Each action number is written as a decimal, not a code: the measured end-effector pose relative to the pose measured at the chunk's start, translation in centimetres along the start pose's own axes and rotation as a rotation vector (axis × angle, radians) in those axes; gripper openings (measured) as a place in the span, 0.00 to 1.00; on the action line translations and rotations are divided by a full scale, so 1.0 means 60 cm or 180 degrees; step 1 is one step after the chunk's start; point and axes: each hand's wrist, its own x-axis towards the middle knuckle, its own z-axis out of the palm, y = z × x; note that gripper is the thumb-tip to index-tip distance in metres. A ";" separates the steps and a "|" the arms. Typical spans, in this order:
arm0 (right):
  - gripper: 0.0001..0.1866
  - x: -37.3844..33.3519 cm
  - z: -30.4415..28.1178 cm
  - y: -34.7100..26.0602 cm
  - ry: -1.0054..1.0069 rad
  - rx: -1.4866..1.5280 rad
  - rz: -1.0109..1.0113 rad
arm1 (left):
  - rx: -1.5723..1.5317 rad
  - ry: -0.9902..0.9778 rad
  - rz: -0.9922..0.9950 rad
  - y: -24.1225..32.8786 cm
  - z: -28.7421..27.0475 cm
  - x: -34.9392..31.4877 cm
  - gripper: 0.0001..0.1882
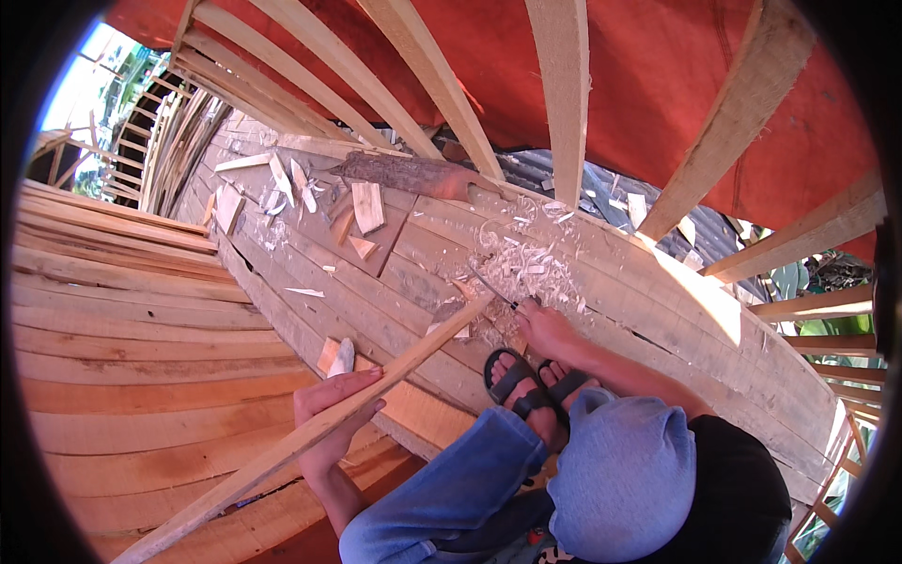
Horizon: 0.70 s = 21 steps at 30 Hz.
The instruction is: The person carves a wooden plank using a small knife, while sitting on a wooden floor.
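My left hand (pixel 324 414) is closed around a long wooden strip (pixel 385 377), which runs slantwise from the lower left up to the middle. In my right hand (pixel 547 331) is a knife (pixel 493 289) with a dark blade, its fingers wrapped round the handle. The blade crosses close to the strip's far end; whether it touches the wood I cannot tell. Beyond that end lies a heap of curled wood shavings (pixel 536 268) on the planks. My sandalled feet (pixel 517 381) rest just below the knife.
Plank flooring (pixel 357 291) curves through the middle, with stacked boards (pixel 141 367) at the left. A bark-covered log piece (pixel 404 175) and several offcuts (pixel 368 209) lie farther off. Upright wooden ribs (pixel 566 103) stand before a red tarp (pixel 658 56). A grey stone-like piece (pixel 343 357) sits near my left hand.
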 end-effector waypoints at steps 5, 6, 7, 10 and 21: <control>0.14 -0.006 -0.002 -0.017 0.0166 0.0079 0.0116 | -0.0031 0.0096 -0.0179 0.002 0.005 -0.001 0.19; 0.14 -0.011 0.013 0.004 0.0009 0.0043 0.0089 | 0.0080 0.0024 -0.0046 0.003 0.007 0.000 0.18; 0.14 -0.015 0.024 0.025 -0.0118 0.0007 0.0051 | 0.0199 -0.0044 0.0119 0.004 0.008 0.003 0.18; 0.14 0.002 0.008 0.004 0.0057 -0.0004 -0.0130 | 0.0277 0.0020 0.0112 0.000 0.003 0.010 0.18; 0.15 -0.002 -0.001 0.009 -0.0268 -0.0143 0.0012 | 0.0241 0.0030 0.0104 -0.003 0.003 0.002 0.18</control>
